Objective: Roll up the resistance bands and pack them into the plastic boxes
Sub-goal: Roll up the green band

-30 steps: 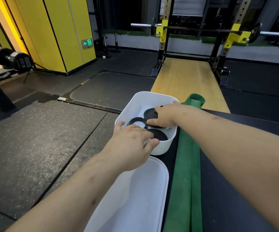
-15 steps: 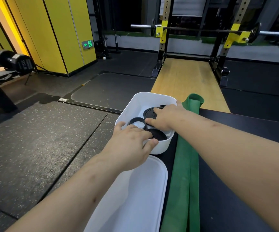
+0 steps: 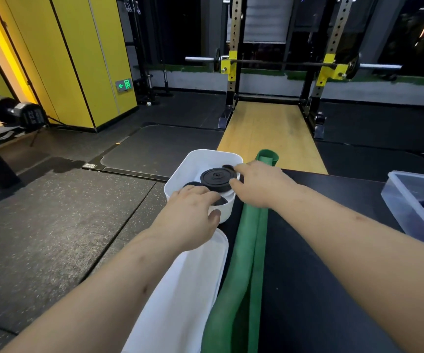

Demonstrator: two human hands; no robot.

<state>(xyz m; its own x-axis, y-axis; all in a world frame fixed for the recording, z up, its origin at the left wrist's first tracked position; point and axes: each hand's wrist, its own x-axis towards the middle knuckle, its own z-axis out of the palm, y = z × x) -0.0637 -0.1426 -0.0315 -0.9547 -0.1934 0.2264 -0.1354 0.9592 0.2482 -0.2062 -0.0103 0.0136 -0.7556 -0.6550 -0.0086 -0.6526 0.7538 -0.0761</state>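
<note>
Right hand (image 3: 259, 186) pinches a black roll (image 3: 217, 177) above the box (image 3: 195, 159); left hand (image 3: 193, 215) grips its near rim, green band (image 3: 253, 238) under the right wrist.

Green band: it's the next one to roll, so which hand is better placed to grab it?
Right, probably. The right hand, pinching the black roll in the white box, lies just beside the green band; the left hand grips the box's near wall, farther off.
</note>
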